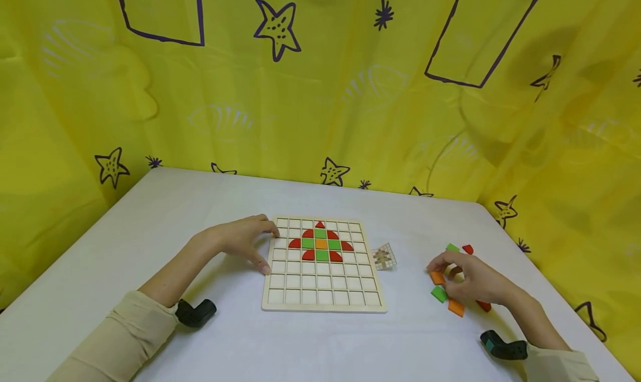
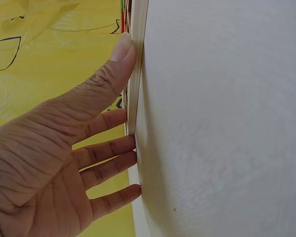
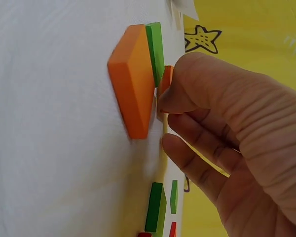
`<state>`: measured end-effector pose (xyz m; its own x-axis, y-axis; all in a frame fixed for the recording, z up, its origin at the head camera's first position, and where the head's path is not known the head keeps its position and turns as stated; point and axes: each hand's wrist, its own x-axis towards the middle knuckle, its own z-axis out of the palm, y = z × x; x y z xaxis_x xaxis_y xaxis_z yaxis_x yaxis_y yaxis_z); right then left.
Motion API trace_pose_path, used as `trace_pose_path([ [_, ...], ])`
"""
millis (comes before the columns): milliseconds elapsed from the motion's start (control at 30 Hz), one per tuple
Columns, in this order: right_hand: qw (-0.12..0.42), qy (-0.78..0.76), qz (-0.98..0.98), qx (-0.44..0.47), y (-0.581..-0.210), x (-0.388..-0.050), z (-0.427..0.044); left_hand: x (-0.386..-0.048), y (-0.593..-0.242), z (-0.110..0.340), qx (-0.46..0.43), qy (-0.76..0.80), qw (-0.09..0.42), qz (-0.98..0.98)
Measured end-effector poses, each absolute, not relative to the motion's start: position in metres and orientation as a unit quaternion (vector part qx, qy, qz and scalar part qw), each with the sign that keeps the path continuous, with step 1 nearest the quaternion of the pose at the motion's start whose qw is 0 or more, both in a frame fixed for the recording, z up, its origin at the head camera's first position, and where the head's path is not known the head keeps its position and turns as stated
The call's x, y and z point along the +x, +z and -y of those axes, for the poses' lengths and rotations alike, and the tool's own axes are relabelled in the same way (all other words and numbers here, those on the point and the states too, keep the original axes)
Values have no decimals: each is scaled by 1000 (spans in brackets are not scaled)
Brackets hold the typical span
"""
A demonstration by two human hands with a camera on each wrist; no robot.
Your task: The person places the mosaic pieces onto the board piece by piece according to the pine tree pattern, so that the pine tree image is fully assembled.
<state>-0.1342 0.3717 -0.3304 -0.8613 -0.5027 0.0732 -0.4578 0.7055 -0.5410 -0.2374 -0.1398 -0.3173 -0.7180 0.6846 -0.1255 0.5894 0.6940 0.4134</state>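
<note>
My left hand (image 1: pixel 242 238) touches the left edge of a wooden grid board (image 1: pixel 323 308), its fingers fairly straight and the thumb at the near side. Red, green and orange tiles form a stepped pattern in the board's upper cells, with an orange square (image 1: pixel 321 244) at its middle. Over the loose tiles on the right, my right hand (image 1: pixel 476 279) pinches an orange tile (image 1: pixel 438 278) between thumb and fingers. Close by lie a green tile (image 1: pixel 439 294) and another orange tile (image 3: pixel 133 81), large in the right wrist view. Fingers partly hide the pinched tile.
A small pattern card (image 1: pixel 384 257) lies against the board's right side. Further loose pieces, green (image 1: pixel 453 248) and red (image 1: pixel 468 249), lie beyond the right hand. A yellow curtain (image 1: pixel 320 92) with drawn stars hangs behind the white table (image 1: pixel 200 192).
</note>
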Motion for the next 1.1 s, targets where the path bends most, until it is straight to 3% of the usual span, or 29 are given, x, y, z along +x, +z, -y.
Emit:
trace_pose_path([
  [400, -39, -263, -917, -297, -313, -134, -355, -238, -317, 137, 351, 173, 138, -910],
  [800, -58, -248, -909, -331, -299, -148, -326, -237, -316, 137, 346, 174, 143, -911],
  [1100, -40, -282, -888, -362, -298, -161, -296, -237, -317, 138, 345, 176, 143, -911],
])
